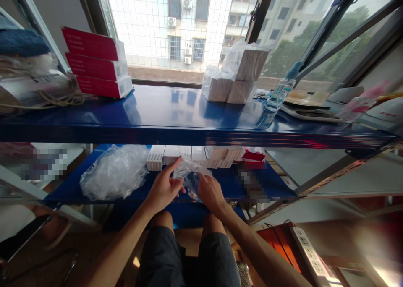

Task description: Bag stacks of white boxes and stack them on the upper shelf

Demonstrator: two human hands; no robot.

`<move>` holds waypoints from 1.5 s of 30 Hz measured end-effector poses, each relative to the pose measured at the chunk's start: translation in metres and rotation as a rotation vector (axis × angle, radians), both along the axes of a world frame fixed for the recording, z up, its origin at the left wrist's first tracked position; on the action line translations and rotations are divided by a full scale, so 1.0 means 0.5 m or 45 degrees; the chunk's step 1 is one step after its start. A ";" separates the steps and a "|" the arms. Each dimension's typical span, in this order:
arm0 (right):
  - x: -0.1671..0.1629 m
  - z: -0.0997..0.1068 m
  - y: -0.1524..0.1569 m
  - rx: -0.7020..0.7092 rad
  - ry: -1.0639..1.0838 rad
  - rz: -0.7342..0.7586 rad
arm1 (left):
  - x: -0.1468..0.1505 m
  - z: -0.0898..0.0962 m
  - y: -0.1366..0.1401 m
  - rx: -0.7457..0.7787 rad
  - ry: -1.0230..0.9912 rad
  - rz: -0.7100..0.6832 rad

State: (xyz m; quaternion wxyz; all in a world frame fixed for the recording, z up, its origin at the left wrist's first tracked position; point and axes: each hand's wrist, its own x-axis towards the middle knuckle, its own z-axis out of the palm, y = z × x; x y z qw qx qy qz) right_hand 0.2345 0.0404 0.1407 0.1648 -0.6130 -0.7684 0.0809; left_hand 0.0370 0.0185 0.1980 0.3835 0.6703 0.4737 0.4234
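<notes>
A clear plastic bag (pixel 192 168) is stretched between my two hands, above the front edge of the lower blue shelf. My left hand (pixel 163 189) has its thumb and fingers closed on the bag's left side, with the index finger along its upper edge. My right hand (pixel 210 190) is curled at the bag's right side, gripping the film; its fingertips are partly hidden. Behind the bag, a row of small white boxes (pixel 198 153) stands on the lower shelf. Left of my hands lies a heap of clear plastic bags (pixel 115 171).
Pink boxes (pixel 253 156) lie at the row's right end. The upper blue shelf (pixel 163 110) carries stacked red-and-white boxes (pixel 97 64), plastic-wrapped blocks (pixel 241 83) and a clear bottle (pixel 280 95). A power strip (pixel 310 251) is low on the right. Part of another person shows at left.
</notes>
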 end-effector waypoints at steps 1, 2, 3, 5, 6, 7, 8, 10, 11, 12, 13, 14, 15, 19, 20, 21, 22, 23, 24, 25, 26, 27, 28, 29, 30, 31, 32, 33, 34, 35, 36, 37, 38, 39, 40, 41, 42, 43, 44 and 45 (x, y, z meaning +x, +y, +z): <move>0.013 0.003 0.016 -0.013 -0.111 -0.070 | -0.009 0.000 0.003 0.120 0.091 0.096; 0.025 0.008 0.029 -0.039 -0.203 -0.105 | -0.018 -0.001 0.005 0.251 0.213 0.196; 0.036 0.013 0.040 -0.072 -0.271 -0.116 | -0.027 -0.002 0.006 0.379 0.355 0.291; 0.050 0.025 0.056 -0.162 -0.350 -0.099 | -0.037 -0.003 0.002 0.589 0.634 0.445; 0.053 0.030 0.061 -0.210 -0.371 -0.079 | -0.036 -0.004 -0.002 0.668 0.731 0.499; 0.052 0.033 0.065 -0.248 -0.382 -0.051 | -0.031 -0.005 -0.009 0.742 0.785 0.514; 0.050 0.036 0.068 -0.275 -0.389 -0.014 | -0.021 -0.008 -0.015 0.816 0.802 0.458; 0.040 0.039 0.071 -0.305 -0.387 0.091 | 0.008 -0.019 -0.024 0.941 0.797 0.118; 0.034 0.039 0.072 -0.305 -0.376 0.144 | 0.024 -0.028 -0.022 0.967 0.804 -0.108; 0.029 0.039 0.073 -0.303 -0.367 0.193 | 0.039 -0.039 -0.016 0.963 0.832 -0.306; 0.026 0.039 0.073 -0.303 -0.360 0.235 | 0.050 -0.052 -0.003 0.930 0.886 -0.433; 0.024 0.039 0.073 -0.309 -0.362 0.278 | 0.055 -0.066 0.015 0.874 0.961 -0.472; 0.024 0.040 0.073 -0.328 -0.373 0.326 | 0.056 -0.080 0.037 0.802 1.045 -0.439; 0.048 0.048 0.079 -0.519 -0.400 0.572 | 0.015 -0.122 0.125 0.557 1.245 -0.376; 0.057 0.050 0.083 -0.545 -0.367 0.618 | 0.001 -0.128 0.139 0.539 1.241 -0.443; 0.068 0.052 0.090 -0.550 -0.309 0.650 | -0.013 -0.132 0.149 0.537 1.207 -0.530; 0.078 0.053 0.098 -0.552 -0.236 0.684 | -0.024 -0.135 0.155 0.542 1.146 -0.617; 0.088 0.054 0.108 -0.567 -0.145 0.721 | -0.034 -0.137 0.159 0.543 1.068 -0.688; 0.097 0.053 0.119 -0.608 -0.037 0.764 | -0.042 -0.140 0.160 0.534 0.983 -0.738; 0.105 0.051 0.130 -0.658 0.088 0.804 | -0.048 -0.142 0.162 0.516 0.902 -0.758; 0.110 0.049 0.140 -0.695 0.209 0.832 | -0.052 -0.144 0.163 0.488 0.835 -0.751; 0.114 0.046 0.147 -0.693 0.298 0.833 | -0.056 -0.145 0.165 0.460 0.789 -0.726; 0.115 0.045 0.151 -0.644 0.331 0.811 | -0.060 -0.144 0.169 0.436 0.762 -0.698; 0.113 0.044 0.150 -0.548 0.305 0.782 | -0.064 -0.143 0.173 0.427 0.747 -0.664; 0.109 0.045 0.145 -0.433 0.238 0.775 | -0.068 -0.140 0.178 0.433 0.740 -0.624; 0.103 0.047 0.136 -0.326 0.168 0.803 | -0.072 -0.135 0.182 0.453 0.739 -0.579; 0.095 0.050 0.125 -0.257 0.135 0.868 | -0.076 -0.130 0.187 0.481 0.742 -0.538; 0.086 0.054 0.112 -0.230 0.163 0.956 | -0.080 -0.125 0.191 0.512 0.745 -0.501; 0.077 0.058 0.100 -0.228 0.253 1.030 | -0.083 -0.121 0.194 0.539 0.746 -0.476; 0.069 0.062 0.090 -0.228 0.371 1.058 | -0.086 -0.119 0.196 0.561 0.746 -0.466; 0.062 0.065 0.084 -0.210 0.471 1.026 | -0.088 -0.120 0.197 0.578 0.744 -0.466; 0.057 0.066 0.083 -0.167 0.513 0.955 | -0.090 -0.123 0.197 0.587 0.741 -0.474; 0.056 0.064 0.085 -0.103 0.475 0.883 | -0.091 -0.129 0.197 0.588 0.742 -0.485; 0.057 0.060 0.090 -0.028 0.364 0.834 | -0.093 -0.136 0.196 0.584 0.748 -0.496; 0.060 0.053 0.097 0.045 0.208 0.816 | -0.095 -0.145 0.194 0.580 0.758 -0.506; 0.066 0.043 0.104 0.108 0.041 0.826 | -0.097 -0.155 0.192 0.581 0.772 -0.520; 0.073 0.032 0.110 0.165 -0.100 0.844 | -0.099 -0.164 0.190 0.591 0.793 -0.540; 0.081 0.020 0.115 0.212 -0.203 0.858 | -0.102 -0.172 0.186 0.612 0.815 -0.566; 0.088 0.008 0.119 0.243 -0.270 0.864 | -0.104 -0.179 0.182 0.640 0.834 -0.593; 0.096 -0.003 0.121 0.250 -0.314 0.872 | -0.105 -0.184 0.177 0.668 0.849 -0.622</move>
